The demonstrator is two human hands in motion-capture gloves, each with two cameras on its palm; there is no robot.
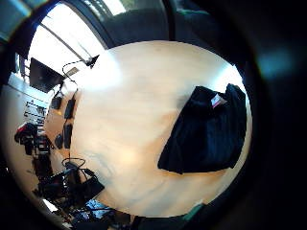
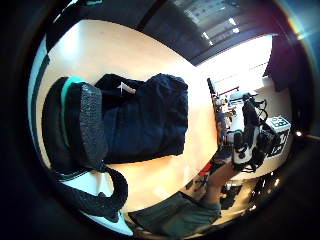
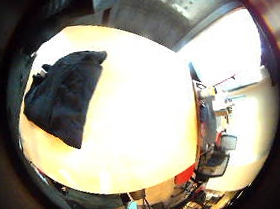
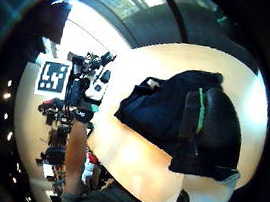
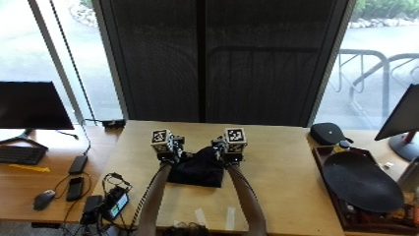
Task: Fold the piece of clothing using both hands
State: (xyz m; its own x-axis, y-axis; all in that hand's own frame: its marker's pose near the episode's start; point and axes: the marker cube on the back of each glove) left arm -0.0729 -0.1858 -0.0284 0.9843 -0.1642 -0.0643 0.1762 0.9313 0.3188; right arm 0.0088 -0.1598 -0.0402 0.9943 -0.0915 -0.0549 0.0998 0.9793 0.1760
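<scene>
Garment: a dark navy piece of clothing (image 5: 196,169), already folded into a compact block, lies on the light wooden table (image 5: 275,162) in front of the person, between the two forearms.
Orientation: in the outside view the block is close to square, slightly longer from the person's side toward the window; a lumpier, bunched end points away from the person, at the hands.
Label: a small white tag (image 1: 218,100) shows near one end of the cloth.
Left hand: the left hand (image 5: 169,151) hovers above the far left corner of the garment; its palm views show the cloth lying free on the table, and I cannot tell how its fingers are set.
Right hand: the right hand (image 5: 225,150) is at the far right corner; whether its fingers touch or hold the cloth cannot be told.
</scene>
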